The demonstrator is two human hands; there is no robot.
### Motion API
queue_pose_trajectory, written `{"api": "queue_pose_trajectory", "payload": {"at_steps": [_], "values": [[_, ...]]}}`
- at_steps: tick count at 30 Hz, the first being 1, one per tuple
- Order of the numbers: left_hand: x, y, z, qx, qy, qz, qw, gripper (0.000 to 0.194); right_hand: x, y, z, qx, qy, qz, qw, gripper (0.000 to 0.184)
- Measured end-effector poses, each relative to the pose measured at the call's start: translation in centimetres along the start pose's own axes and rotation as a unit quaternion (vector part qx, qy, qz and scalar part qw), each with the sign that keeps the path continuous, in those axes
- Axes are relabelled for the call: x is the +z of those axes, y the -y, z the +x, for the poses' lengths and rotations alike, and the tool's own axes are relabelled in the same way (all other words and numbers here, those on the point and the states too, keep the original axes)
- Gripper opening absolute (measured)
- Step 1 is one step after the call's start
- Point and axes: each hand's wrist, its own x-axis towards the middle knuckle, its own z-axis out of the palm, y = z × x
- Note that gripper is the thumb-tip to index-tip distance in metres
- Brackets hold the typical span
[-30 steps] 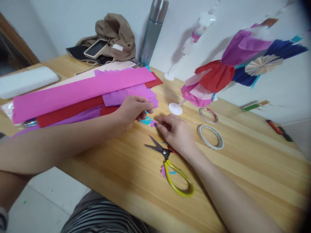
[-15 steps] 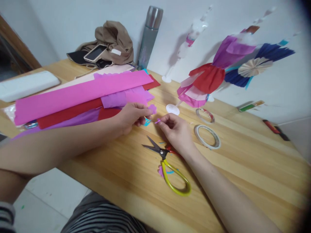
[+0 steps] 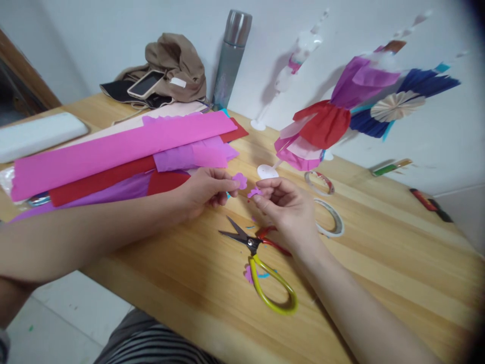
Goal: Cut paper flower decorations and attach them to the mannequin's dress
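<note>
Right hand (image 3: 287, 206) has shifted, baring more of the red-and-yellow-handled metal scissors (image 3: 251, 244); its thumb and fingertips pinch a small curled purple paper cutout (image 3: 254, 193) beyond them. Left hand (image 3: 212, 188) pinches a flat purple paper flower (image 3: 240, 180), also beyond the scissors.

A purple paper flower (image 3: 240, 181), small and thin with rounded, scalloped edges, is pinched at one side by the left hand (image 3: 206, 188), its broad face in view. Just to its right and slightly lower, a purple paper scrap (image 3: 254, 193) with a wavy, notched edge is pinched between the thumb and finger of the right hand (image 3: 290, 207), tilted so it looks narrow. The two pieces are close together but apart.
</note>
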Motion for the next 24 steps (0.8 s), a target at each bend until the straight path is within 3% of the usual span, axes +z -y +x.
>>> {"api": "queue_pose_trajectory", "payload": {"at_steps": [4,12,19,24], "values": [[0.1,0.2,0.0,0.001,-0.002,0.021,1.000,0.016,-0.1,0.1,-0.1,-0.013,-0.002,0.008,1.000,0.029],[0.6,0.6,-0.3,0.014,-0.002,0.059,0.998,0.020,-0.6,0.9,-0.3,0.017,0.040,0.004,0.999,0.034],[1.1,0.6,-0.7,0.028,-0.025,0.092,0.995,0.023,0.0,0.8,-1.1,0.060,0.062,0.079,0.993,0.028],[1.2,0.6,-0.9,0.027,-0.017,0.148,0.988,0.017,-0.1,0.7,-1.0,0.081,0.074,0.084,0.990,0.029]]}}
